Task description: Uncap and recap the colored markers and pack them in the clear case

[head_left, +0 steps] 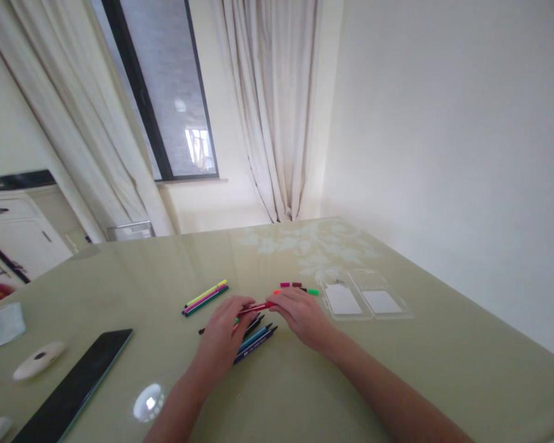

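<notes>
A red felt-tip pen (pixel 260 307) spans the gap between my two hands over the table. My left hand (pixel 223 326) is closed around one part of it, and the fingers of my right hand (pixel 300 314) pinch its other end. Whether that end is a cap cannot be made out. Below and partly behind my left hand lie several uncapped pens, among them a blue pen (pixel 255 338) and a dark blue pen (pixel 256 346). Beyond my right fingers are loose caps, including a green cap (pixel 313 292) and a dark red cap (pixel 297 285).
Capped felt-tip pens lie together at left, a yellow pen (pixel 206 293) among them. An open clear plastic case (pixel 365 311) holds white cards on the right. A black tablet (pixel 78 387), a white oval device (pixel 39 360) and paper (pixel 2 326) occupy the left side.
</notes>
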Motion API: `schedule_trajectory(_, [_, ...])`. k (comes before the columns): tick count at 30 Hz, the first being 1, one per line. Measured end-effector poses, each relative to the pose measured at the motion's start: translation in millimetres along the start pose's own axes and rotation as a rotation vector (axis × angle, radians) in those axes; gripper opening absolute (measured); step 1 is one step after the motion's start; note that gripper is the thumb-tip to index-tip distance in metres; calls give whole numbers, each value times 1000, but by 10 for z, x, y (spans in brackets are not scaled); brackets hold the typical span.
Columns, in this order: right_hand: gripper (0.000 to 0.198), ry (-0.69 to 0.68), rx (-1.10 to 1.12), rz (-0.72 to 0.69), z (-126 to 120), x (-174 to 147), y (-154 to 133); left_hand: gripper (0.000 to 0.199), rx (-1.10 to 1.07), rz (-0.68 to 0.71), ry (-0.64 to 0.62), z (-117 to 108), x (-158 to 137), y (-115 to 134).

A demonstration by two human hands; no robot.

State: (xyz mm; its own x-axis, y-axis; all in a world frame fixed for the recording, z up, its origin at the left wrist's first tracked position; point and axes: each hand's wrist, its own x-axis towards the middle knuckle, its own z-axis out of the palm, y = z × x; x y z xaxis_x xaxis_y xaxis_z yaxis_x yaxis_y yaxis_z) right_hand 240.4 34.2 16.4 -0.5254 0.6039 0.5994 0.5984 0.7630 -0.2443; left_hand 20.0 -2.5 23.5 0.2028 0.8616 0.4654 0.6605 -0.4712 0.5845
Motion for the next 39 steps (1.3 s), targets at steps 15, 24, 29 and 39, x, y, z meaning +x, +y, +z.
schedule_trajectory(15, [31,8,-24,176,-319,-6,414,33,98,-158,33,-238,81,-189])
schedule_trajectory(24, [25,4,-156,478,-377,-120,747,28,447,-304,56,-308,34,-617])
schedule_trajectory(29, [17,-203,-170,354,-287,-82,569,32,517,-379,-7,-283,-4,-697])
schedule_trajectory(39, [15,-276,-197,325,-219,-88,503,36,525,-459,105,-355,-14,-858])
